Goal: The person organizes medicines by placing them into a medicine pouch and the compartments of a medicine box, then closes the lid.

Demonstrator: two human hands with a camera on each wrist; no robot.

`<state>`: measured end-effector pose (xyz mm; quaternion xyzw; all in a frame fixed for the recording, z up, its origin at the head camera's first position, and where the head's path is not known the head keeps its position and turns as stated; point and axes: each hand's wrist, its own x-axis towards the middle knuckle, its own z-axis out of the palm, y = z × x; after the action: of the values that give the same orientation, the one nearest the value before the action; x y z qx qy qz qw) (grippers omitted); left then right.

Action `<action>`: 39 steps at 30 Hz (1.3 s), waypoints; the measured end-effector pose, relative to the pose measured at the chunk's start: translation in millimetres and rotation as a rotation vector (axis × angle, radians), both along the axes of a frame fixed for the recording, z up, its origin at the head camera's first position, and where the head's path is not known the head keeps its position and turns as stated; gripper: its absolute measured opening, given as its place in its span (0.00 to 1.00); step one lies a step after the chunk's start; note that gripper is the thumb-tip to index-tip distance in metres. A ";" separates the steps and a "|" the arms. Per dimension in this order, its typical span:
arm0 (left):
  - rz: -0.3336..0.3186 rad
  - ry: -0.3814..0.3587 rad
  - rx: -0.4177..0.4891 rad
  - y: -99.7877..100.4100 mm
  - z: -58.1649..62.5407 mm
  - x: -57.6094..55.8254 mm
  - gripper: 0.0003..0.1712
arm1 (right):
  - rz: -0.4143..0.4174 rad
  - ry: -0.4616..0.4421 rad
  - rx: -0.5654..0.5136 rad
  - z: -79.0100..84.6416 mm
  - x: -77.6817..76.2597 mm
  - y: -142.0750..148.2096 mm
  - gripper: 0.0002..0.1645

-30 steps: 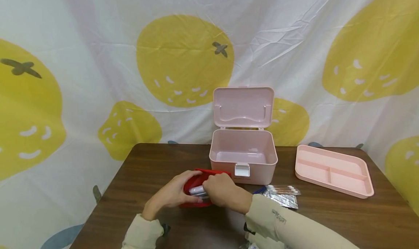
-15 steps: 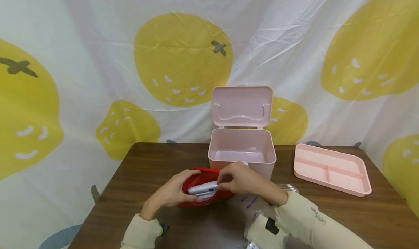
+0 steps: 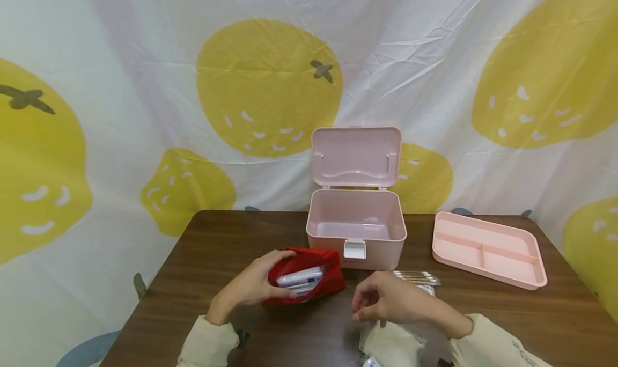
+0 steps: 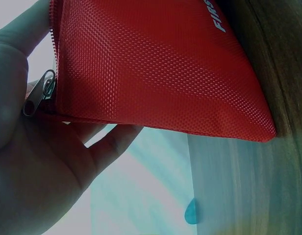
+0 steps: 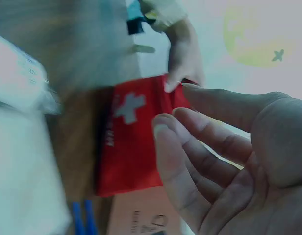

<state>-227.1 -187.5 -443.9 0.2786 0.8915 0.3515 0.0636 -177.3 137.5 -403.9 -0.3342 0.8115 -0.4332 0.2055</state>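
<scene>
My left hand (image 3: 253, 282) holds a red first-aid pouch (image 3: 334, 274) by its unzipped mouth, thumb at the near rim and fingers at the far one. White wrapped packs (image 3: 300, 277) show inside it. In the left wrist view a metal zipper pull (image 4: 40, 93) hangs beside the palm. My right hand (image 3: 398, 298) is to the right of the pouch with nothing in its loosely bent fingers. Just below it lies a cream-coloured pack in clear wrap (image 3: 393, 346). The right wrist view shows the white cross (image 5: 130, 107) on the pouch's front.
Behind the pouch stands a pink box (image 3: 328, 244) with its lid (image 3: 356, 158) raised. A pink divided tray (image 3: 514, 266) lies at the right. Packed cotton swabs (image 3: 416, 278) and a silver foil pack (image 3: 427, 290) lie by the box. Two blue sticks (image 5: 90, 218) show in the right wrist view.
My right hand has come out of the pouch and moved right and toward me, over the cream-coloured pack. My left hand keeps its hold on the pouch.
</scene>
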 end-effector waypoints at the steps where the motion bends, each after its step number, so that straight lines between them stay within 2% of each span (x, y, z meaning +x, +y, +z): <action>1: 0.001 0.001 0.000 0.0 0.3 0.0 0.45 | 0.003 -0.041 -0.003 -4.2 3.6 2.1 0.04; 6: 0.004 0.002 -0.002 -0.2 0.9 -0.1 0.45 | 0.003 -0.205 -0.028 -26.2 20.0 11.4 0.05; 9: 0.003 -0.005 -0.006 -0.4 0.6 0.0 0.45 | -0.018 -0.234 -0.019 -38.2 29.0 17.2 0.05; 14: 0.010 -0.011 0.002 -0.9 1.2 0.4 0.45 | -0.061 -0.149 0.016 -51.1 39.5 24.3 0.09; 18: 0.007 -0.003 0.000 -0.6 1.4 0.0 0.45 | -0.113 -0.090 0.049 -57.7 45.9 27.0 0.05; 24: 0.004 0.002 -0.010 0.0 -0.1 0.4 0.45 | -0.183 -0.150 0.103 -64.3 53.1 24.2 0.04; 39: 0.015 -0.002 -0.010 1.1 0.5 2.5 0.44 | -0.165 0.007 0.151 -72.7 46.3 17.2 0.08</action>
<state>-224.6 -186.4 -443.4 0.2712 0.8953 0.3478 0.0631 -131.0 154.7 -476.6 -0.2513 0.8673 -0.3851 0.1908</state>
